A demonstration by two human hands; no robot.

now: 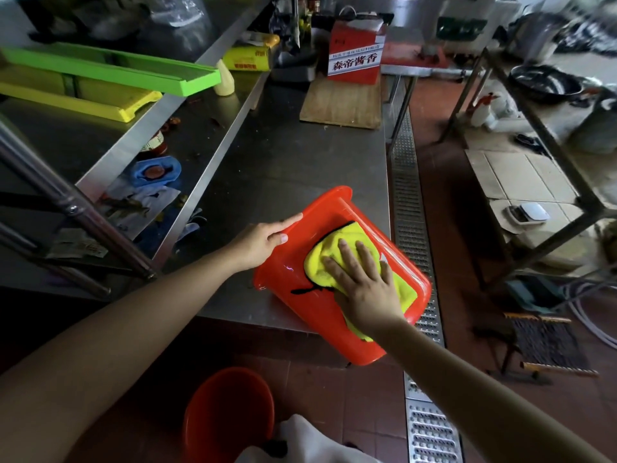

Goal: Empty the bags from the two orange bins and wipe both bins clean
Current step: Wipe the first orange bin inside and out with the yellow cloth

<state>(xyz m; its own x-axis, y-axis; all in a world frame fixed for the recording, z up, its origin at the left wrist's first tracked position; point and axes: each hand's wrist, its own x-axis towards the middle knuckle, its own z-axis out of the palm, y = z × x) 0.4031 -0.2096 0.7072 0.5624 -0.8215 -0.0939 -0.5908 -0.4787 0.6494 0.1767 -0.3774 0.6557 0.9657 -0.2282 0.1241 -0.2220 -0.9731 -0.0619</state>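
An orange bin (pixel 300 312) lies on its side at the front corner of the steel table (pixel 283 162), partly overhanging the edge. A yellow cloth (pixel 320 259) with black trim is spread on the bin's upturned side. My right hand (pixel 364 279) presses flat on the cloth, fingers straight. My left hand (pixel 263 240) holds the bin's left edge, thumb on top and fingers stretched along the rim. A second orange bin (pixel 227 412) stands upright on the floor below, near my feet, with a white bag or cloth (pixel 307 439) beside it.
A wooden board (pixel 340 101) and a red paper bag (pixel 357 51) sit at the table's far end. Green and yellow trays (pixel 110 71) fill the left shelf. A metal floor drain (pixel 417 262) runs along the table's right side. A brush (pixel 547 345) lies on the red tiles.
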